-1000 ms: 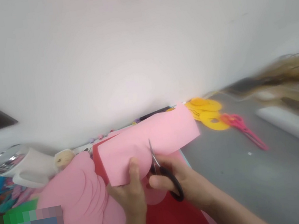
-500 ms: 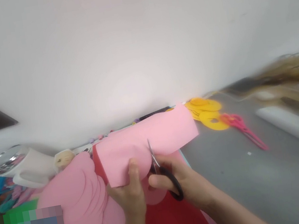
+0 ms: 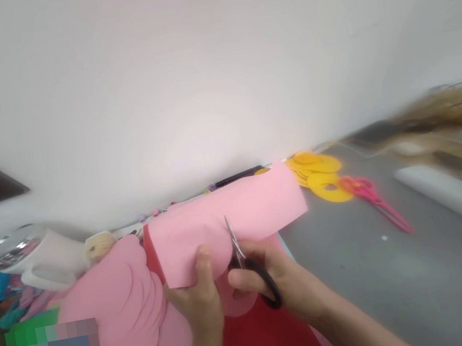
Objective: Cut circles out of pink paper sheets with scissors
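The left hand (image 3: 202, 300) grips a pale pink, roughly rectangular sheet of paper (image 3: 258, 204) by its near edge, thumb pressed flat on top and the other fingers mostly hidden underneath. The right hand (image 3: 274, 266) is closed around the black-handled metal scissors (image 3: 257, 268), its thumb at the handle. 1 slim blade lies over the pink sheet, pointing away from the person; how far the blades are parted, I cannot tell. Just left of the blade, the sheet has a rounded cut edge that curves down toward the left thumb.

The sheet is held above a dark red sheet (image 3: 269, 339), on which a pink paper disc (image 3: 242, 303) shows partly below the scissors. To the left, a heap of overlapping pink paper rounds (image 3: 118, 318) spreads beside the left forearm. Behind that heap stands a white jug with a shiny metal lid (image 3: 55, 252), near a small beige rounded object (image 3: 101, 245).

Beyond the sheet's right end lie stacked yellow paper discs (image 3: 319, 164) and a yellow piece with a hole (image 3: 322, 195). Pink-handled scissors (image 3: 368, 191) touch that piece on the grey tabletop (image 3: 346, 266), with a tiny white scrap (image 3: 384, 238) nearby.
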`<control>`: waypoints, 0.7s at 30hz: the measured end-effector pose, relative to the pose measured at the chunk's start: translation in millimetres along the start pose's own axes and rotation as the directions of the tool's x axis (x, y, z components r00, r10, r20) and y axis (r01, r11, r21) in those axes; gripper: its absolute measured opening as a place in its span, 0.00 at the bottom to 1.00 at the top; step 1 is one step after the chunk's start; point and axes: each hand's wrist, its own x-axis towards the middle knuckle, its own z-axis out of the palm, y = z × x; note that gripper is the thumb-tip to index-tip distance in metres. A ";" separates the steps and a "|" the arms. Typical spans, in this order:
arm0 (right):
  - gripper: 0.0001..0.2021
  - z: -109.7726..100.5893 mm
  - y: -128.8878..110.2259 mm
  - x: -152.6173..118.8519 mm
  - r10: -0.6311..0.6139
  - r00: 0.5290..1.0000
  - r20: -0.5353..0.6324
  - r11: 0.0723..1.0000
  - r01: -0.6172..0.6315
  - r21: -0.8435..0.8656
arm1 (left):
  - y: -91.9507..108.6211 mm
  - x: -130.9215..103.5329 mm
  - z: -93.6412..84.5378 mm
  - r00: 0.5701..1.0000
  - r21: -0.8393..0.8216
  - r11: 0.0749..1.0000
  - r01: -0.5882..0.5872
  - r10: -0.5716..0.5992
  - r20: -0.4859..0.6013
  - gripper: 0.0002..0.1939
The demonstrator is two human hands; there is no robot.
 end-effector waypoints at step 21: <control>0.23 -0.8 3.2 -0.9 0.020 0.999 -0.031 0.998 -0.022 -0.057 | 0.3 0.4 -0.8 0.999 -0.029 0.999 0.025 -0.024 0.027 0.13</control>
